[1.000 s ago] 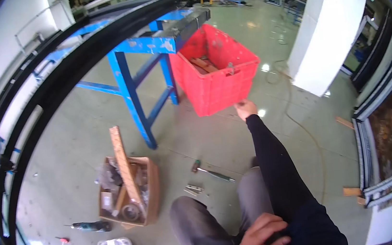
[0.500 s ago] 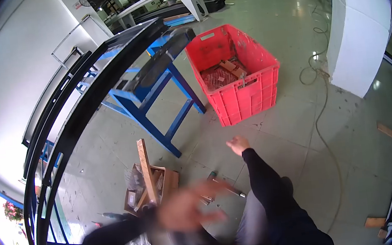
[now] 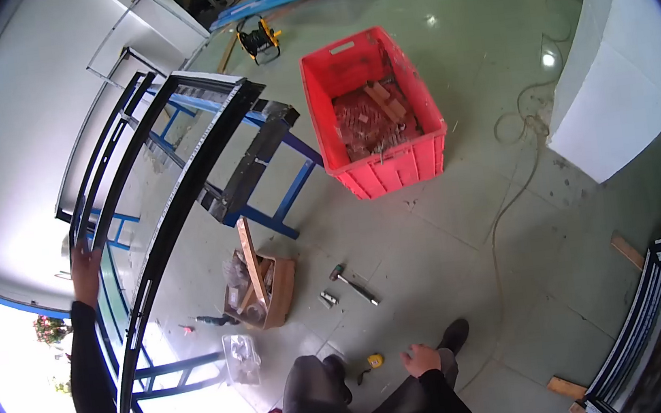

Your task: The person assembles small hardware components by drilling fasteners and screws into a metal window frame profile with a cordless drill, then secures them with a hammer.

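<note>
My left hand [image 3: 87,271] is at the outer bar of a long black metal frame [image 3: 159,205], its fingers closed on the bar. The frame lies across blue trestles [image 3: 295,182], its near end reaching down toward me on the left. My right hand [image 3: 421,359] is by my right knee, fingers curled in, with nothing visible in it. On the floor between my hands lie a hammer [image 3: 353,285], small metal pieces [image 3: 328,299] and a yellow tape measure [image 3: 376,360]. A cardboard box [image 3: 279,294] holds a wooden strip [image 3: 249,252] and plastic bags.
A red crate [image 3: 392,171] with scraps inside stands ahead. Left of the box lie a power drill [image 3: 215,320] and a clear plastic container [image 3: 242,359]. A cable [image 3: 496,228] runs over the floor near a white pillar [image 3: 616,68]. Stacked profiles [image 3: 635,335] lie at right.
My left hand has moved from the middle to the frame's outer bar at left. My right hand has dropped from near the crate to my knee. The view has tilted downward.
</note>
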### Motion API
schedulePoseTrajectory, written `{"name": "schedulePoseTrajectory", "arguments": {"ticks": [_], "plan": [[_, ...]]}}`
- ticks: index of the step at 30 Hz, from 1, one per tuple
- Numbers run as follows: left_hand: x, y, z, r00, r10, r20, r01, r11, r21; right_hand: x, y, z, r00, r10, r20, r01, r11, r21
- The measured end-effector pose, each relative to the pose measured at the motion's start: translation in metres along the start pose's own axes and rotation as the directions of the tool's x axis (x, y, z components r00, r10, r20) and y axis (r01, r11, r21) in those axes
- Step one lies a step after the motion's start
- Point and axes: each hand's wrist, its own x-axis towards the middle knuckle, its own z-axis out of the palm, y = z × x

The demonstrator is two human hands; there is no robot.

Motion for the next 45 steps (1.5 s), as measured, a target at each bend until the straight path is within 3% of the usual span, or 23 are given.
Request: {"name": "schedulePoseTrajectory", "arguments": {"ticks": [2, 3, 6, 8, 14, 17, 18, 20, 23, 24, 27, 31, 33, 35, 36, 37, 39, 40, 41, 42, 43, 44, 45], "plan": [[-0.043, -0.003, 0.039, 1.000, 0.013, 0.028, -0.015, 0.997, 0.072, -0.023, 0.017, -0.018, 0.997, -0.051, 0.058, 0.049, 0.998, 0.026], [-0.060, 0.021, 0.062, 0.991, -0.106, 0.077, 0.105, 0.994, 0.015, -0.026, 0.028, -0.030, 0.995, -0.073, 0.071, 0.071, 0.997, 0.030], [-0.074, 0.066, 0.130, 0.986, -0.078, 0.150, 0.080, 0.997, -0.010, -0.035, 0.066, -0.060, 0.970, 0.116, 0.212, -0.173, 0.947, 0.271], [-0.065, 0.098, 0.167, 0.989, 0.003, 0.146, -0.002, 1.000, -0.011, -0.046, 0.097, -0.079, 0.973, 0.092, 0.211, -0.144, 0.958, 0.247], [0.028, 0.151, 0.245, 0.992, 0.127, -0.016, -0.123, 0.981, 0.150, 0.006, 0.116, -0.184, 0.899, 0.203, 0.388, -0.169, 0.978, -0.119], [0.102, 0.155, 0.288, 0.957, 0.263, -0.126, -0.212, 0.923, 0.320, 0.066, 0.107, -0.222, 0.941, 0.109, 0.319, -0.072, 0.990, -0.124], [0.132, 0.158, 0.300, 0.972, 0.219, -0.084, -0.194, 0.951, 0.243, 0.099, 0.102, -0.226, 0.950, 0.117, 0.290, -0.087, 0.990, -0.114], [0.166, 0.169, 0.323, 0.989, 0.136, 0.054, -0.140, 0.987, 0.079, 0.140, 0.076, -0.245, 0.951, 0.168, 0.261, -0.146, 0.984, -0.104], [0.189, 0.210, 0.321, 0.945, -0.223, 0.238, 0.148, 0.943, 0.297, 0.204, 0.032, -0.250, 0.966, 0.123, 0.228, -0.115, 0.992, -0.049], [0.183, 0.196, 0.337, 0.985, -0.150, 0.086, 0.127, 0.964, 0.233, 0.220, 0.016, -0.247, 0.967, 0.079, 0.241, -0.084, 0.996, 0.013], [0.167, 0.210, 0.326, 0.962, -0.230, 0.146, 0.195, 0.957, 0.216, 0.276, -0.040, -0.243, 0.967, -0.047, 0.250, -0.012, 0.973, 0.229], [0.126, 0.214, 0.330, 0.998, -0.066, 0.023, 0.062, 0.989, 0.136, 0.367, -0.152, -0.264, 0.959, -0.200, 0.202, 0.089, 0.886, 0.455], [0.126, 0.218, 0.324, 0.995, -0.092, 0.037, 0.089, 0.993, 0.075, 0.412, -0.217, -0.282, 0.958, -0.258, 0.126, 0.132, 0.785, 0.606], [0.121, 0.209, 0.326, 0.994, -0.113, -0.004, 0.113, 0.993, 0.036, 0.457, -0.266, -0.306, 0.895, -0.445, -0.033, 0.408, 0.786, 0.465], [0.120, 0.213, 0.321, 0.992, -0.124, 0.025, 0.122, 0.990, 0.071, 0.471, -0.303, -0.321, 0.844, -0.520, -0.130, 0.499, 0.673, 0.546], [0.118, 0.209, 0.326, 0.992, -0.128, 0.022, 0.126, 0.991, 0.052, 0.478, -0.335, -0.333, 0.859, -0.467, -0.207, 0.487, 0.624, 0.611], [0.117, 0.207, 0.327, 0.994, -0.105, 0.005, 0.105, 0.994, 0.030, 0.477, -0.412, -0.375, 0.660, -0.697, -0.280, 0.733, 0.516, 0.443], [0.122, 0.211, 0.314, 0.956, -0.190, 0.225, 0.206, 0.978, -0.047, 0.482, -0.440, -0.382, 0.530, -0.805, -0.266, 0.810, 0.388, 0.439], [0.120, 0.207, 0.308, 0.975, -0.216, 0.055, 0.218, 0.976, -0.026, 0.488, -0.468, -0.384, 0.379, -0.890, -0.252, 0.864, 0.243, 0.440], [0.116, 0.199, 0.305, 0.967, -0.229, -0.114, 0.230, 0.973, -0.001, 0.488, -0.494, -0.381, 0.319, -0.933, -0.166, 0.857, 0.208, 0.472], [0.106, 0.193, 0.297, 0.933, -0.224, -0.283, 0.241, 0.970, 0.025, 0.478, -0.522, -0.390, 0.163, -0.986, -0.035, 0.969, 0.153, 0.196], [0.097, 0.175, 0.288, 0.793, -0.460, -0.398, 0.510, 0.860, 0.023, 0.476, -0.544, -0.379, 0.093, -0.994, 0.064, 0.982, 0.102, 0.156], [0.086, 0.144, 0.277, 0.581, -0.641, -0.501, 0.734, 0.679, -0.017, 0.474, -0.560, -0.368, 0.028, -0.986, 0.165, 0.992, 0.048, 0.119]]}}
